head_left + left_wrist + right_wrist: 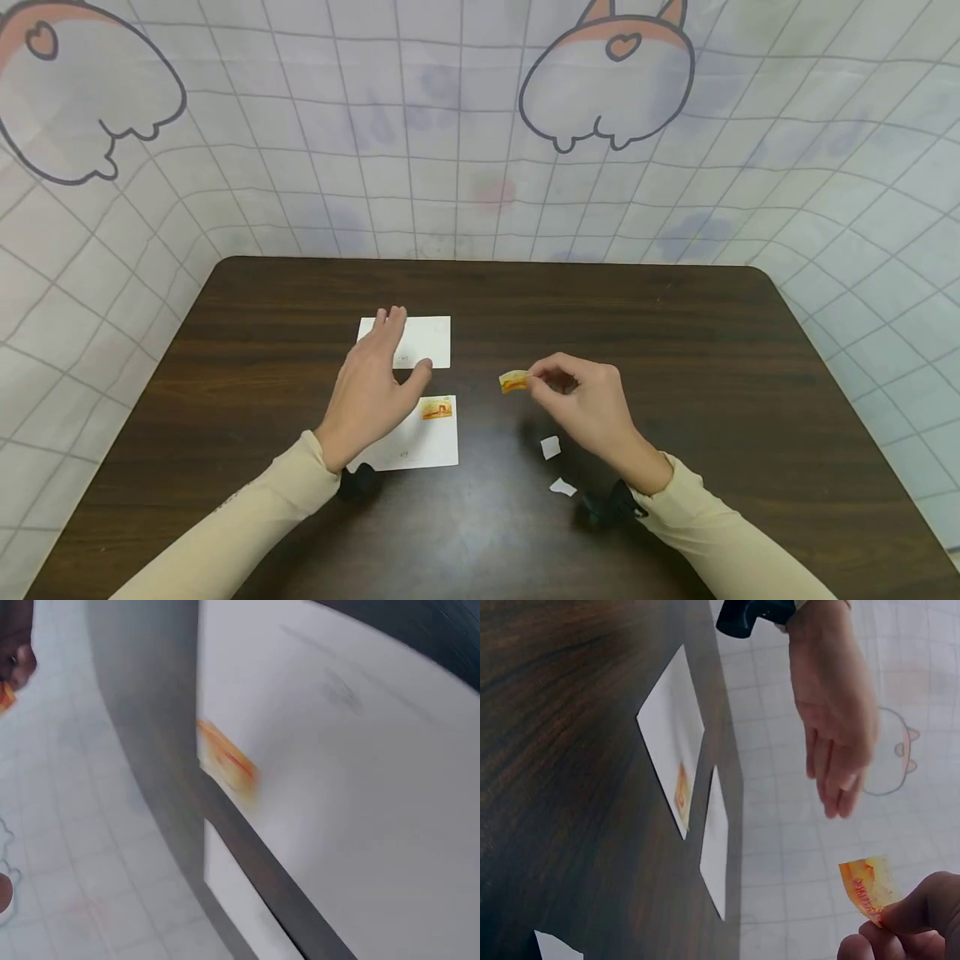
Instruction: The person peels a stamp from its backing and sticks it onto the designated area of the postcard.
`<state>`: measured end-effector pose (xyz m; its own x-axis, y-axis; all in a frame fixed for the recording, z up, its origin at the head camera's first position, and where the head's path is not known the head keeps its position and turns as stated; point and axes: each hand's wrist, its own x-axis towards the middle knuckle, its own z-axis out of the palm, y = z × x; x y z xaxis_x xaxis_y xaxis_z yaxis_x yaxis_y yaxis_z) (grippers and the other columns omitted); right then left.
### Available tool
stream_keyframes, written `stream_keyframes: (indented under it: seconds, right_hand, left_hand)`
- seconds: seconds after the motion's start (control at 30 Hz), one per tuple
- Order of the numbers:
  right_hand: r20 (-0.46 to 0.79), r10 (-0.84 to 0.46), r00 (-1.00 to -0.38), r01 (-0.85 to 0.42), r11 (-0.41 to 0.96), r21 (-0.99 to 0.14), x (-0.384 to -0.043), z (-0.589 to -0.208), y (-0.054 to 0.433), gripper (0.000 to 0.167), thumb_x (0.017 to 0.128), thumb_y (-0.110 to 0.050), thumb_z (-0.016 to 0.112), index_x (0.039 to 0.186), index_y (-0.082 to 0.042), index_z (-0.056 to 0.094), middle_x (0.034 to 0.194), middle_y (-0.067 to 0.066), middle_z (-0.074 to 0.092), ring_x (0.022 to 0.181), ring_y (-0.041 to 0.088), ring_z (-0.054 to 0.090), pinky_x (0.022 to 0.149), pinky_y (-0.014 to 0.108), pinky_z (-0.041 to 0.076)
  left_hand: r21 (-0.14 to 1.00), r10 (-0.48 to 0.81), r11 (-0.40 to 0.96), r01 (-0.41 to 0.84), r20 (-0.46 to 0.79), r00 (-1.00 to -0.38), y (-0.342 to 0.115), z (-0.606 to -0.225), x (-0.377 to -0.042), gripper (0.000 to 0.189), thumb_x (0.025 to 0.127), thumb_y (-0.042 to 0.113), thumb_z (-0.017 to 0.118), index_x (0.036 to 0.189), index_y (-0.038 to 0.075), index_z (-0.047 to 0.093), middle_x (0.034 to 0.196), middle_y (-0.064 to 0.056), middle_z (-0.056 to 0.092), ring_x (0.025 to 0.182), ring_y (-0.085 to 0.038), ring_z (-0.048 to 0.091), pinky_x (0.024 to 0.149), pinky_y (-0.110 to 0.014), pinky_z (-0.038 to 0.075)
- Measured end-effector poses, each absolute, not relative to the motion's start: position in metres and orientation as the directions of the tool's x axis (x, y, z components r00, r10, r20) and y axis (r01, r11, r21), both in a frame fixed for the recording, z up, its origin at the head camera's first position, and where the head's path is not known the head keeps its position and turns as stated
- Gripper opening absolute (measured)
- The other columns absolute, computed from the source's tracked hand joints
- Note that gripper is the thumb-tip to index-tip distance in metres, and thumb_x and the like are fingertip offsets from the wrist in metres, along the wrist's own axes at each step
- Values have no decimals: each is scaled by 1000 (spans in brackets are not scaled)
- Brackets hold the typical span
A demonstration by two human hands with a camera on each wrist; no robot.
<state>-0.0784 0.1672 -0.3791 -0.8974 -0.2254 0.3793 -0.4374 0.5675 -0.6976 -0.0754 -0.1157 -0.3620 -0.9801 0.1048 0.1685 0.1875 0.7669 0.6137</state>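
Observation:
My right hand (588, 404) pinches a small orange and yellow stamp (513, 382) by one end, between thumb and fingers. In the right wrist view the stamp (866, 887) curls slightly. My left hand (375, 392) hovers above two white envelopes or cards, fingers straight and thumb spread, holding nothing. The nearer white card (420, 446) bears a similar orange stamp (437, 407) at its upper right corner. The farther white card (427, 337) shows no stamp on its visible part; my left hand covers some of it.
Two small white paper scraps, one squarish (551, 447) and one irregular (562, 487), lie on the dark wooden table (712, 350) near my right wrist. A light tiled-pattern curtain (465, 167) with cartoon drawings surrounds the table's far side and both flanks.

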Motion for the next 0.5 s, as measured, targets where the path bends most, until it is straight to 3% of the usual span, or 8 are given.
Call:
stream_keyframes:
  seconds: [0.23,0.4,0.5]
  right_hand:
    - [215,-207,-954,-295,545,-785,-94,-380,162,5,91,-20,78,93,-21,82,84,-1,81,75,15,75,62,23,55]
    - [135,-206,-969,-225,520,-824,-107,-379,155,7,91,-23,77,92,-22,83,78,1,80,78,30,76,59,27,52]
    - [102,-197,-975,-191,515,-836,-115,-379,150,7,91,-25,77,92,-21,83,77,1,80,79,32,76,61,28,53]
  left_hand:
    - [522,124,840,148,82,-989,-143,-371,-88,81,102,38,56,162,-4,22,172,-22,21,162,-40,19,132,-58,18]
    - [436,160,888,144,-1,-987,-163,-376,-96,83,107,44,49,162,-8,15,172,-27,14,161,-45,14,132,-62,13]
    - [382,199,908,172,-32,-980,-176,-379,-100,78,110,40,43,161,-11,13,171,-31,12,160,-48,12,130,-65,13]
